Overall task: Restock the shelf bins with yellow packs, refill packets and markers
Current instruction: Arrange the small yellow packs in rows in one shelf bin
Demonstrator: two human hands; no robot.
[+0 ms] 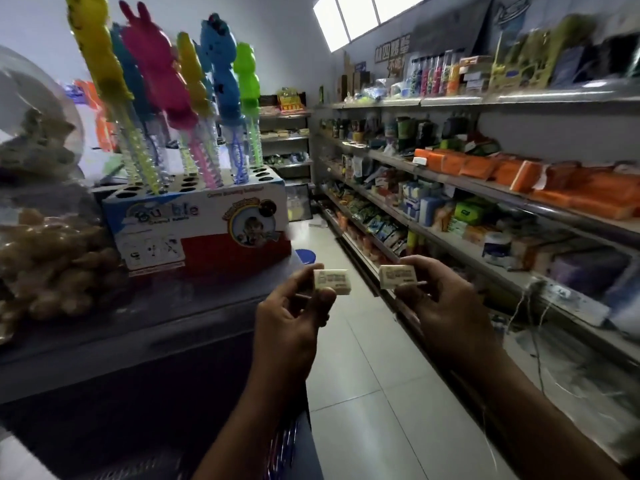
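Left hand [294, 317] pinches one pale yellow pack [332, 281]; right hand [446, 306] pinches second pack [397, 276] at its 3 o'clock, apart.

Small shop: long shelves [450, 174] stocked with packaged goods, bubble-wand display box [197, 220] on counter [138, 327]

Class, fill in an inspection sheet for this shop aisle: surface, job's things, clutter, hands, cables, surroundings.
Surface: grey counter top, at left, carries the displays.
Job's things: two small pale-yellow rectangular packs, left pack and right pack, held apart in the air.
Clutter: cardboard box of coloured bubble wands; clear rounded container of brown lumps.
Hands: left hand pinches the left pack; right hand pinches the right pack.
Cables: thin pale wires hang off a lower shelf edge.
Surroundings: stocked metal shelves at right; white tiled floor.
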